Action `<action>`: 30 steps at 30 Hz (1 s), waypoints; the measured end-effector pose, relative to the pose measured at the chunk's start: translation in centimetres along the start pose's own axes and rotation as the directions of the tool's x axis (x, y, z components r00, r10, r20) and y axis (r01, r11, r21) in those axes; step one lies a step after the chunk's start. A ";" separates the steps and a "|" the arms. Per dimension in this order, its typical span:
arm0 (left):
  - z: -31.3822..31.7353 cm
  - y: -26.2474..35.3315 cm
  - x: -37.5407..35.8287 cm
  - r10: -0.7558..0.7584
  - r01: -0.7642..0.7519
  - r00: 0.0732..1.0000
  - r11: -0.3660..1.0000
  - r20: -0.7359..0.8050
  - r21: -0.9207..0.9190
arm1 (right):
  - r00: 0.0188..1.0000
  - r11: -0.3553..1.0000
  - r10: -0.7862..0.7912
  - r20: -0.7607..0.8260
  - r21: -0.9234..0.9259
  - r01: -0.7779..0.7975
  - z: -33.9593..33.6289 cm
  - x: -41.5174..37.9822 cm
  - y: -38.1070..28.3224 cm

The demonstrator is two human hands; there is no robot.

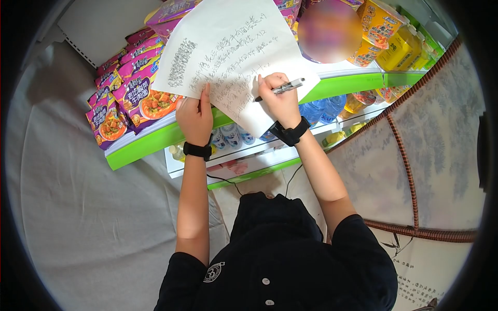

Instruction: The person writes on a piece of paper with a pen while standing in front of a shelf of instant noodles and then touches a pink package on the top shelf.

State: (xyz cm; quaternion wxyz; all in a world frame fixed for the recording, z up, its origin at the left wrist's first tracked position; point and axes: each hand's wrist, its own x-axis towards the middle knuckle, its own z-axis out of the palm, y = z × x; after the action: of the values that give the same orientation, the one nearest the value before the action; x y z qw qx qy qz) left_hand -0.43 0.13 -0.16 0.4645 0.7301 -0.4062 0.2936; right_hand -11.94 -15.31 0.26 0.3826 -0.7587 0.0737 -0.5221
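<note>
A white sheet of paper covered with handwriting is held up in front of a shop shelf. My left hand is closed on its lower left edge, thumb on top of the sheet. On the lower right part of the paper rests my right hand, its fingers wrapped round a black-and-white pen. The pen's dark tip points left, over the writing. Black bands are on both wrists.
Purple noodle packets lie on the shelf with the green edge, left of the paper. Noodle tubs and yellow bottles stand at upper right. Water bottles fill the shelf below. A grey cloth hangs at left.
</note>
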 end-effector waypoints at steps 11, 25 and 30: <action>0.0 0.2 0.2 -0.001 0.001 1.000 1.000 -0.023 -0.020 | 0.996 0.996 0.075 -0.037 0.050 -0.073 0.0 0.1 -0.1; 0.2 -0.1 0.3 0.039 -0.040 0.998 0.999 -0.059 -0.029 | 0.995 0.992 0.097 -0.031 0.080 -0.095 -0.2 0.3 -0.5; 0.1 -0.1 0.2 0.029 -0.030 0.999 0.999 -0.042 -0.025 | 0.947 0.913 0.319 -0.035 0.280 -0.297 0.0 0.2 -0.8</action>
State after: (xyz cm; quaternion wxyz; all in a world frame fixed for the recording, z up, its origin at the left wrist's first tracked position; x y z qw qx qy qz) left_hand -0.26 0.00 -0.06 0.4778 0.7118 -0.4109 0.3102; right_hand -12.11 -14.81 0.93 0.5573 -0.6565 0.1354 -0.4901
